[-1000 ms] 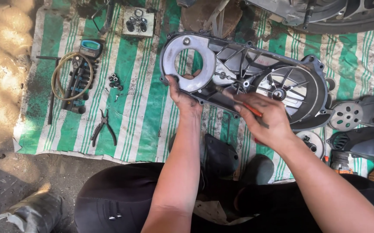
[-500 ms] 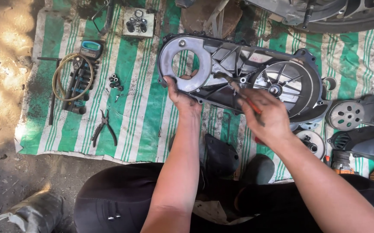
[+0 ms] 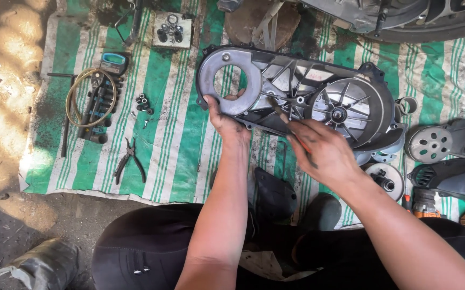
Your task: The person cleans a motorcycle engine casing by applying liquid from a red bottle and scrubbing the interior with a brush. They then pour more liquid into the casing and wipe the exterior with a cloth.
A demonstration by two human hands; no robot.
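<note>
Engine cover [image 3: 297,102] near-edge in left hand [image 3: 224,121] grip; right hand [image 3: 324,153] pinching thin tool [image 3: 282,117]; bare mat [image 3: 173,139] leftward.

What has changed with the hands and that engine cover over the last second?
The right hand has shifted slightly left with its thin tool, whose tip now pokes the ribs near the middle of the engine cover. The left hand keeps gripping the cover's near edge below the round opening. Nothing was let go. The pliers and striped mat are unchanged.
</note>
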